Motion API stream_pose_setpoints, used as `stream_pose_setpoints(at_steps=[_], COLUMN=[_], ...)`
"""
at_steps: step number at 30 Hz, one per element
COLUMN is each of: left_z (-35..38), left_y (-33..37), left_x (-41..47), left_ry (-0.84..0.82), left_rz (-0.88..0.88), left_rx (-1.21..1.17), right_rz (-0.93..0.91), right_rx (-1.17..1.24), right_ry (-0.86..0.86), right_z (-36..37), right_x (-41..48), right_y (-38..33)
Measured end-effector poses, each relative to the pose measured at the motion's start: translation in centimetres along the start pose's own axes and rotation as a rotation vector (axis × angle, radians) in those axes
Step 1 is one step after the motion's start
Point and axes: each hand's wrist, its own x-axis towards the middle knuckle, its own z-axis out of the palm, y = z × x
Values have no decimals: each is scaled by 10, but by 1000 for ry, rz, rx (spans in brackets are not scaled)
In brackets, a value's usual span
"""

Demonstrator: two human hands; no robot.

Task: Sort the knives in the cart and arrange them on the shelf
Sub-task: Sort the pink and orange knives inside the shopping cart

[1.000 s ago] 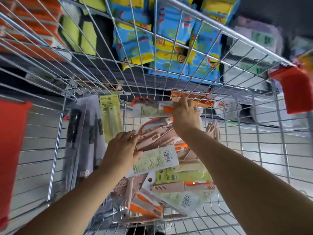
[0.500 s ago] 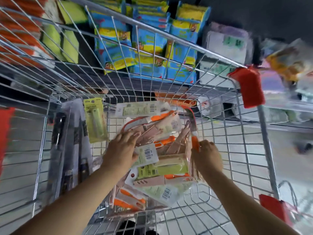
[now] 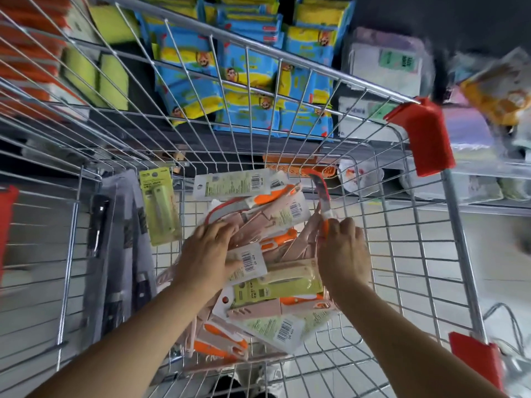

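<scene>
A wire shopping cart [image 3: 382, 248] holds a heap of packaged knives [image 3: 275, 285] in pink, orange and green. My right hand [image 3: 343, 254] grips an orange-handled knife pack [image 3: 323, 196] upright at the heap's right side. My left hand [image 3: 207, 254] lies on the heap's left part, its fingers on pink packs beside a barcoded card [image 3: 248, 262]. A green knife pack [image 3: 161, 205] leans on the cart's left side, next to dark-handled knives in grey packs [image 3: 120, 254].
Past the cart's far wall runs a shelf [image 3: 201, 142] with blue and yellow packets [image 3: 230, 81], green sponges [image 3: 97, 79] and white packs [image 3: 385, 73]. Red plastic corner guards [image 3: 425, 133] cap the cart's rim at the right.
My right hand drew back from the far end of the heap to its right side, bringing the orange-handled pack upright. My left hand stayed on the heap. The view swung right.
</scene>
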Motion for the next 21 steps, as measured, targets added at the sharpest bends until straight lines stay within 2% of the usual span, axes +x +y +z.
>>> stream_pose_setpoints(at_steps=[4, 8, 10, 15, 18, 21], left_z=[-2, 0, 0, 3, 8, 10], left_y=[-6, -17, -20, -28, -36, -38], left_x=[-2, -8, -9, -17, -23, -27], left_ry=[-2, 24, 9, 22, 98, 124], left_rz=[-30, -43, -56, -128, -115, -91], left_rx=[4, 15, 19, -1, 16, 66], right_rz=[-336, -520, -542, -503, -483, -485], right_rx=[-12, -158, -237, -333, -312, -245], right_ry=[-9, -115, -148, -110, -117, -24], right_z=[-2, -13, -13, -9, -5, -5], right_x=[8, 31, 38, 40, 37, 32], right_y=[-19, -48, -60, -60, -50, -41])
